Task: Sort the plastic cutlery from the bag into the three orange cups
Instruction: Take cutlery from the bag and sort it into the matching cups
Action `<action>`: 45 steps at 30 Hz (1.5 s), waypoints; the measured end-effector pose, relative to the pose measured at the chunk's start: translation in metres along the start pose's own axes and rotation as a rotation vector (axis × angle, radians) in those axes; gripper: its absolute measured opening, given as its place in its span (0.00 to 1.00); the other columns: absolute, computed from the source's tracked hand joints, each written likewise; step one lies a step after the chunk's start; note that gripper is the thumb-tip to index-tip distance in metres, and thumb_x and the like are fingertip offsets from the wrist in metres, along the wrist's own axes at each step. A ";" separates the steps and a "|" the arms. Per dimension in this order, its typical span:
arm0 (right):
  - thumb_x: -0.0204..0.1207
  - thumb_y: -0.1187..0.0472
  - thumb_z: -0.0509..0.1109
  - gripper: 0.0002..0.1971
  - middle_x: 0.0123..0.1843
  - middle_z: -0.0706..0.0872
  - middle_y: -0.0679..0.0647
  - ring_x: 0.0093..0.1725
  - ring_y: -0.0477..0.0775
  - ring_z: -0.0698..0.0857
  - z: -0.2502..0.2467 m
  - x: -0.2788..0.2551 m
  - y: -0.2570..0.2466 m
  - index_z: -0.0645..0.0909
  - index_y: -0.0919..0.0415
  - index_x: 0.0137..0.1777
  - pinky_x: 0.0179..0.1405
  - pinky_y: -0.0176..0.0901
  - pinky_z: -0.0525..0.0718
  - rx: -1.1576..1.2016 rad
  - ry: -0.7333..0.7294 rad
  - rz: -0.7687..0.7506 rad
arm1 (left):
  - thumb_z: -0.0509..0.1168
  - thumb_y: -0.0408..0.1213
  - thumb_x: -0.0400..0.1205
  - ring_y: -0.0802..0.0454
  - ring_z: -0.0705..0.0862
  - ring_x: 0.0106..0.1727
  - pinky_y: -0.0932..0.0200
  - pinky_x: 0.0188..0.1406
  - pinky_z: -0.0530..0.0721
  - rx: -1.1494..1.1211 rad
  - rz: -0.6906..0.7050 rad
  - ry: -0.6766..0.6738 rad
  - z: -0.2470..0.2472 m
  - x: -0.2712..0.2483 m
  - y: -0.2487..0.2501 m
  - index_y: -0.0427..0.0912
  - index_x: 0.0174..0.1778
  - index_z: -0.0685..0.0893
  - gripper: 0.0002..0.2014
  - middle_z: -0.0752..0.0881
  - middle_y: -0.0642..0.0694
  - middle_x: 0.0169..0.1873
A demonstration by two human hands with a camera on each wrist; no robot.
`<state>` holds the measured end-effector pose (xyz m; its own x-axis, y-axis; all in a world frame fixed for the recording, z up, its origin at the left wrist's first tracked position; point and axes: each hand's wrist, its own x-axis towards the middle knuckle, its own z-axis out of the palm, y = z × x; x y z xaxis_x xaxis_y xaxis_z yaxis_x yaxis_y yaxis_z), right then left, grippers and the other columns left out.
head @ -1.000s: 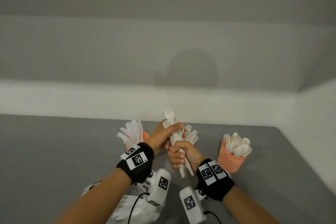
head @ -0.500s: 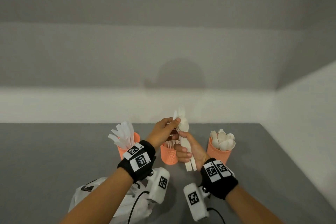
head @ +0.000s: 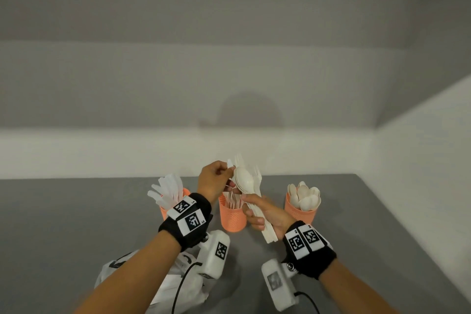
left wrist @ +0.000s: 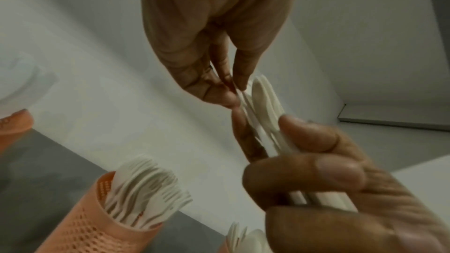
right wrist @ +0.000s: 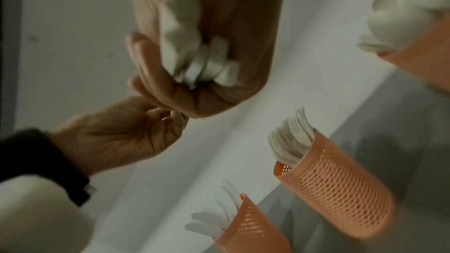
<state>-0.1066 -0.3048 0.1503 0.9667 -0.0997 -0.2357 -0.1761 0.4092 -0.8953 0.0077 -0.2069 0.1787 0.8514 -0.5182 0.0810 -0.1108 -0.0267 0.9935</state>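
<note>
Fingers (head: 230,173) of left hand now pinching knife tip, right hand (head: 267,214) still gripping cutlery bundle (head: 248,183)

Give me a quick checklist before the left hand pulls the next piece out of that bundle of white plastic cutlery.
1. Right hand grips the bundle of white plastic cutlery: ok.
2. Left hand pinches one piece at the bundle's top: ok.
3. Which type that piece is: cannot tell.
4. Three orange mesh cups upright: knives cup, forks cup, spoons cup: ok.
5. Cups hold one type each: ok.
6. White plastic bag emptied: cannot tell.
</note>
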 end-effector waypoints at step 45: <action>0.83 0.54 0.60 0.11 0.22 0.74 0.47 0.14 0.42 0.67 0.003 0.020 0.016 0.76 0.57 0.42 0.13 0.32 0.64 -0.352 0.282 -0.212 | 0.59 0.51 0.82 0.51 0.78 0.35 0.59 0.39 0.74 0.469 0.015 -0.144 0.004 0.011 0.006 0.42 0.36 0.80 0.17 0.80 0.49 0.30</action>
<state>-0.0895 -0.2979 0.1322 0.9087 -0.4090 -0.0838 -0.0795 0.0275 -0.9965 0.0142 -0.2163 0.1855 0.7723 -0.6333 0.0508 -0.3700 -0.3833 0.8463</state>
